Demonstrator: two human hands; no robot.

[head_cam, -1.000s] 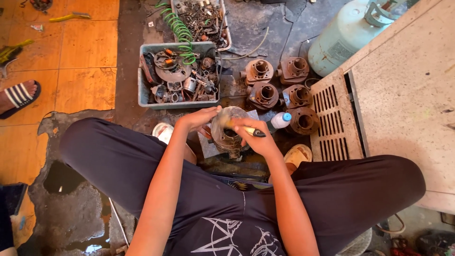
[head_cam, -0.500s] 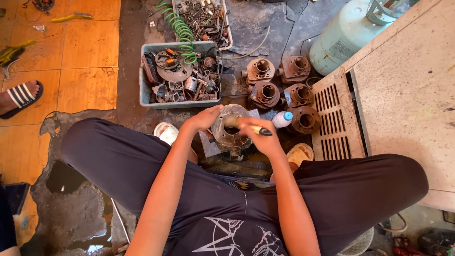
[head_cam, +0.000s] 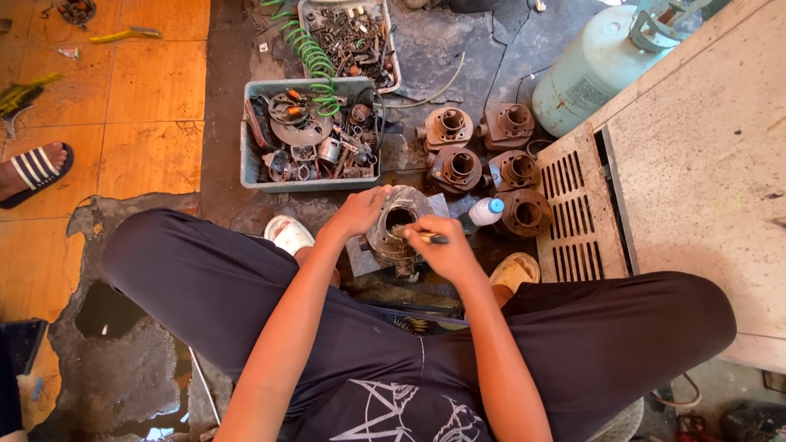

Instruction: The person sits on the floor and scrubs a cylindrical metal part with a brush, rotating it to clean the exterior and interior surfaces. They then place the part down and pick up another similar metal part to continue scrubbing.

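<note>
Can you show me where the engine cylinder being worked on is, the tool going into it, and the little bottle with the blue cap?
engine cylinder (head_cam: 385, 239): head view, left outer wall.
hand tool (head_cam: 431, 238): head view, dark handle.
small bottle (head_cam: 485, 211): head view, white body beside the blue cap.

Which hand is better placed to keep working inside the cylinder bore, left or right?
Right. The right hand already holds the black-handled tool, its tip at the open bore of the metal cylinder. The left hand grips the cylinder's rim, steadying it, so it looks committed to holding.
</note>
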